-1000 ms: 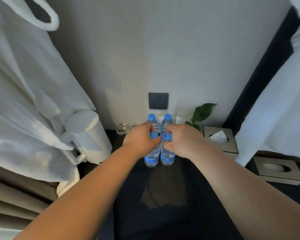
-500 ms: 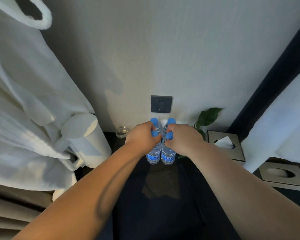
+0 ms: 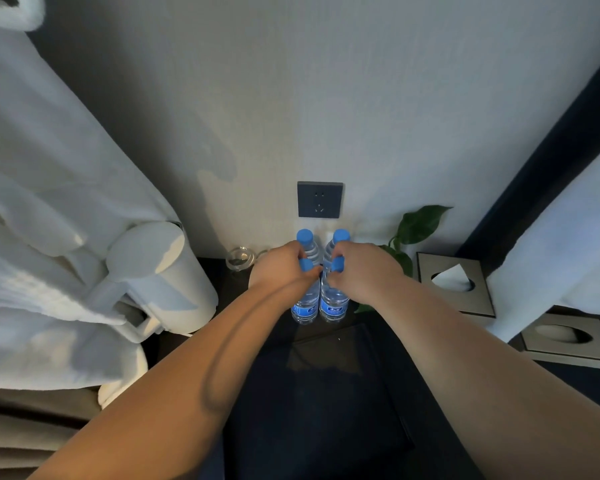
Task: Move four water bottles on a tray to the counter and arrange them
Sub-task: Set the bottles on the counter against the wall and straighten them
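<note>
Several clear water bottles with blue caps and blue labels stand upright in a tight square against the wall on the dark counter (image 3: 257,341). My left hand (image 3: 279,268) grips the neck of the front left bottle (image 3: 305,306). My right hand (image 3: 364,271) grips the neck of the front right bottle (image 3: 333,304). Behind them the back left bottle (image 3: 305,239) and back right bottle (image 3: 340,237) show their caps and shoulders. A dark tray (image 3: 326,393) lies on the counter in front of the bottles, with nothing on it.
A white kettle (image 3: 163,275) stands at the left under hanging white bathrobes (image 3: 42,202). A glass (image 3: 239,259) sits beside the bottles. A wall socket (image 3: 320,199), a green plant (image 3: 416,230) and two tissue boxes (image 3: 454,282) are near.
Both hands have stayed on the two front bottle necks. The view has shifted slightly; the bottles appear to sit a touch closer to the wall.
</note>
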`<state>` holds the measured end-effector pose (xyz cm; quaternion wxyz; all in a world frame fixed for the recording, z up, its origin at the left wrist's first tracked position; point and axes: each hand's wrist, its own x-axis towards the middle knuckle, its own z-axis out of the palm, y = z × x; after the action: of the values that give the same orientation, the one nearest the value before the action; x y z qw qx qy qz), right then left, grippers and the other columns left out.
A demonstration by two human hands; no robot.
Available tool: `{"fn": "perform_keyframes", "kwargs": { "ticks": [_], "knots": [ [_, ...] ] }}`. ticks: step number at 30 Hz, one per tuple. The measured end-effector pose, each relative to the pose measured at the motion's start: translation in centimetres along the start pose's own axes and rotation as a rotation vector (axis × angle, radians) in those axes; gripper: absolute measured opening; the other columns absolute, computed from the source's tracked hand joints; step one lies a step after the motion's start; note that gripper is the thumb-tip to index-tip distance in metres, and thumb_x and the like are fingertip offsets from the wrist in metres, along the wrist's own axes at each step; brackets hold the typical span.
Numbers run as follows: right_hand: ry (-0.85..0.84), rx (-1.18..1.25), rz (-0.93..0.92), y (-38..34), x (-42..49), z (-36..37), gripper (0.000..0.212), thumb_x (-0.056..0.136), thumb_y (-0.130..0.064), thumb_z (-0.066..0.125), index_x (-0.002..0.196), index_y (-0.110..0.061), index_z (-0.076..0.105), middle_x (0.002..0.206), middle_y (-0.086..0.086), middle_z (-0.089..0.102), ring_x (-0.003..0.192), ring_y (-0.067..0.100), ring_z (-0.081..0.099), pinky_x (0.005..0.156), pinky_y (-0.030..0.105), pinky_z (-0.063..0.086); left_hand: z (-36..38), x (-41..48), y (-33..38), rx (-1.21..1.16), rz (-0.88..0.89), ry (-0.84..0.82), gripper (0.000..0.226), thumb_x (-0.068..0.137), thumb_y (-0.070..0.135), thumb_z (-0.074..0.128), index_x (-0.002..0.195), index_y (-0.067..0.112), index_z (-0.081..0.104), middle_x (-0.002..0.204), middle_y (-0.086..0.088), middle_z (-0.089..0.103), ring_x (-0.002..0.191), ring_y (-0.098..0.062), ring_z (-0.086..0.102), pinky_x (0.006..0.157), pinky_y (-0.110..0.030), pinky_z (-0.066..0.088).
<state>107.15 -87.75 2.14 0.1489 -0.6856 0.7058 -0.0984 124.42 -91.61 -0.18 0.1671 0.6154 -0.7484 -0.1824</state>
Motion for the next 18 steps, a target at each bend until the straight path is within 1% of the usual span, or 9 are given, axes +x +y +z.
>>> {"fn": "perform_keyframes", "kwargs": {
  "ticks": [3,7,10,13,15,18],
  "knots": [
    [0.0,0.004,0.003,0.1,0.0,0.1,0.032,0.092,-0.04,0.067,0.119,-0.027,0.057,0.089,-0.006,0.058,0.079,0.016,0.058,0.054,0.025,0.034,0.1,0.0,-0.2,0.032,0.002,0.004,0.032,0.077,0.06,0.062,0.077,0.035,0.043,0.071,0.012,0.057,0.063,-0.005,0.054,0.049,-0.027,0.037],
    [0.006,0.026,0.01,0.3,-0.2,0.4,0.029,0.096,-0.04,0.062,0.121,-0.027,0.055,0.095,-0.003,0.064,0.078,0.016,0.06,0.056,0.026,0.04,0.2,0.1,-0.4,0.065,0.027,-0.01,0.031,0.08,0.063,0.058,0.085,0.034,0.045,0.073,0.01,0.058,0.063,-0.007,0.054,0.049,-0.027,0.038],
    [-0.007,0.03,0.003,0.6,-0.2,0.5,0.032,0.098,-0.041,0.059,0.125,-0.025,0.055,0.096,-0.003,0.064,0.079,0.016,0.06,0.057,0.027,0.041,0.3,0.1,-0.4,0.074,0.03,-0.031,0.035,0.081,0.067,0.056,0.086,0.034,0.045,0.074,0.01,0.059,0.065,-0.01,0.055,0.05,-0.028,0.039],
    [-0.01,0.014,-0.003,0.7,-0.1,0.2,0.04,0.1,-0.05,0.056,0.131,-0.025,0.056,0.107,0.0,0.07,0.087,0.017,0.063,0.061,0.027,0.043,0.0,0.1,-0.3,0.064,0.023,-0.026,0.041,0.078,0.075,0.048,0.086,0.035,0.047,0.072,0.012,0.056,0.064,-0.008,0.054,0.049,-0.028,0.036],
    [0.006,0.002,0.015,0.7,0.0,-0.2,0.042,0.101,-0.057,0.052,0.127,-0.025,0.059,0.107,-0.001,0.071,0.09,0.017,0.065,0.064,0.029,0.046,-0.4,0.3,-0.1,0.072,-0.001,-0.006,0.044,0.078,0.078,0.044,0.084,0.034,0.049,0.069,0.012,0.056,0.062,-0.007,0.055,0.048,-0.027,0.035],
    [0.022,0.011,0.07,0.8,0.6,-1.1,0.041,0.102,-0.06,0.045,0.111,-0.024,0.063,0.095,-0.002,0.07,0.083,0.018,0.064,0.061,0.032,0.045,-1.4,1.3,0.1,0.07,-0.024,0.063,0.042,0.082,0.073,0.044,0.08,0.032,0.052,0.063,0.011,0.058,0.059,-0.009,0.057,0.047,-0.026,0.033]
  ]
}}
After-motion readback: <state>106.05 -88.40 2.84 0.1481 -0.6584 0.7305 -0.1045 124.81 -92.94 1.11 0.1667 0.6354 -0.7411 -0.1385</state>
